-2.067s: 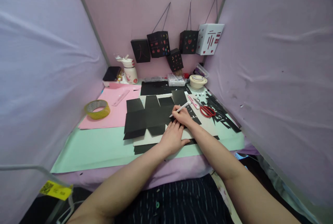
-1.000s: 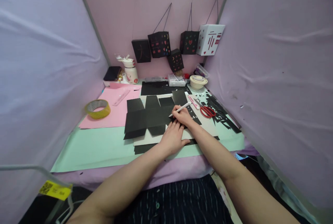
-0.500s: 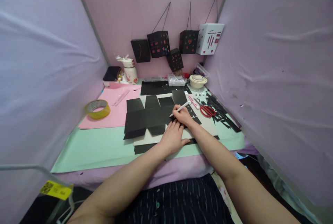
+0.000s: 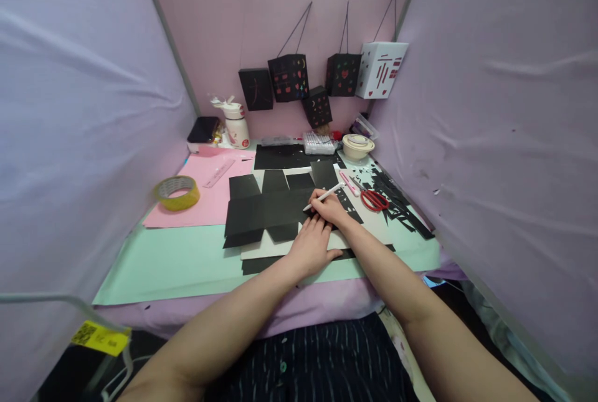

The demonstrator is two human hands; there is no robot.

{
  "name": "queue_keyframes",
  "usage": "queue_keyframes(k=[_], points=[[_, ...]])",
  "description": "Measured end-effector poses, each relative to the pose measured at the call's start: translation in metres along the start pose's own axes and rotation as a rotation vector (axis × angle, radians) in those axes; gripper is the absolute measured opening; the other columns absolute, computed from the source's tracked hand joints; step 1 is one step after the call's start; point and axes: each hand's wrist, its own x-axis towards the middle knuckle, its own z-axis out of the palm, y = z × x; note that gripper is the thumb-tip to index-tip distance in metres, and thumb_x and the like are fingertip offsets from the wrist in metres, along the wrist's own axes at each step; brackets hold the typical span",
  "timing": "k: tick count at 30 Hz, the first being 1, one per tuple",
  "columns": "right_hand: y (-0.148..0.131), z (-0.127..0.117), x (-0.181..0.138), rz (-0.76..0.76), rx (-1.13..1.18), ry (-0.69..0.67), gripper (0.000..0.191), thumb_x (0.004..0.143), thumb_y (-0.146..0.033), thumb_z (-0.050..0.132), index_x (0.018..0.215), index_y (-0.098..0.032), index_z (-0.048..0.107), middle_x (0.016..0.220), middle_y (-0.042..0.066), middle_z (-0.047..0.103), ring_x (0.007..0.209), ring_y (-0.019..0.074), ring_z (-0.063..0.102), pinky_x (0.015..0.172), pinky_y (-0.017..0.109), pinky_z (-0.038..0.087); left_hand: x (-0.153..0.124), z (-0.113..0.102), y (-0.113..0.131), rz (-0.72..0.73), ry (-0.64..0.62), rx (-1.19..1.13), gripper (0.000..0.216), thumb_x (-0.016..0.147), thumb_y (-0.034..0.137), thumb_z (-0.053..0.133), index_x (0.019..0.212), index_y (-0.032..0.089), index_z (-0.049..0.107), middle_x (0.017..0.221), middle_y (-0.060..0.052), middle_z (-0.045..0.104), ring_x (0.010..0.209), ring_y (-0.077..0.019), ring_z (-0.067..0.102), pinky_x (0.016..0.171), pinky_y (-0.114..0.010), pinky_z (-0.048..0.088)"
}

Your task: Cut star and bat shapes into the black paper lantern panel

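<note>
A flat sheet of black paper (image 4: 261, 209), creased into box panels, lies on a white board over a mint green mat (image 4: 187, 262). My left hand (image 4: 311, 246) rests flat, fingers stretched out, pressing the paper's right edge. My right hand (image 4: 329, 207) is closed round a white pen-shaped tool (image 4: 323, 196), its tip touching the black paper just beyond my left fingertips.
Red scissors (image 4: 372, 199), a pink cutter (image 4: 348, 182) and black paper scraps (image 4: 397, 199) lie to the right. A yellow tape roll (image 4: 177, 192) and a ruler (image 4: 218, 172) sit on pink paper at the left. Paper box lanterns (image 4: 289, 78) hang on the back wall; fabric walls close both sides.
Both hands stay in place on the paper; only the camera view shifts slightly.
</note>
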Motion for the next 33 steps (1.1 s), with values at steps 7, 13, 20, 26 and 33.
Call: queue_keyframes(k=[7, 13, 20, 26, 33], points=[[0.001, 0.000, 0.000, -0.022, -0.017, -0.009, 0.011, 0.072, -0.021, 0.050, 0.063, -0.020, 0.057, 0.056, -0.004, 0.060, 0.058, 0.0127, 0.057, 0.057, 0.023, 0.041, 0.000, -0.003, 0.002, -0.015, -0.025, 0.002, 0.066, 0.085, 0.051, 0.062, 0.137, 0.013, 0.045, 0.149, -0.018, 0.042, 0.142, -0.0331, 0.031, 0.118, -0.050, 0.024], [0.002, 0.001, 0.000, 0.008, 0.050, -0.040, 0.010, 0.068, -0.019, 0.050, 0.059, -0.020, 0.055, 0.053, -0.004, 0.058, 0.054, 0.0125, 0.055, 0.054, 0.022, 0.041, 0.000, -0.004, 0.002, -0.020, -0.031, 0.008, 0.068, 0.084, 0.050, 0.064, 0.138, 0.013, 0.045, 0.148, -0.018, 0.043, 0.142, -0.0339, 0.031, 0.118, -0.050, 0.023], [0.002, -0.001, 0.000, -0.005, 0.089, 0.028, 0.010, 0.068, -0.020, 0.049, 0.061, -0.020, 0.056, 0.053, -0.004, 0.058, 0.054, 0.0126, 0.055, 0.054, 0.023, 0.042, 0.000, -0.003, 0.002, -0.023, -0.049, 0.020, 0.072, 0.085, 0.052, 0.063, 0.140, 0.009, 0.043, 0.149, -0.020, 0.040, 0.143, -0.0344, 0.029, 0.119, -0.049, 0.022], [0.006, -0.008, 0.005, -0.017, 0.217, 0.289, 0.011, 0.073, -0.023, 0.049, 0.064, -0.021, 0.055, 0.053, -0.004, 0.055, 0.054, 0.0128, 0.051, 0.055, 0.024, 0.040, 0.000, 0.000, 0.000, -0.027, -0.092, 0.076, 0.075, 0.088, 0.057, 0.055, 0.142, 0.006, 0.041, 0.152, -0.022, 0.036, 0.144, -0.0351, 0.027, 0.118, -0.050, 0.022], [0.007, -0.023, 0.001, 0.052, 0.225, 0.152, 0.017, 0.081, -0.034, 0.055, 0.088, -0.022, 0.064, 0.069, -0.003, 0.063, 0.061, 0.0136, 0.055, 0.059, 0.025, 0.042, -0.001, -0.001, 0.000, -0.020, -0.098, 0.115, 0.074, 0.091, 0.058, 0.049, 0.142, 0.005, 0.042, 0.153, -0.021, 0.035, 0.145, -0.0341, 0.027, 0.118, -0.047, 0.022]])
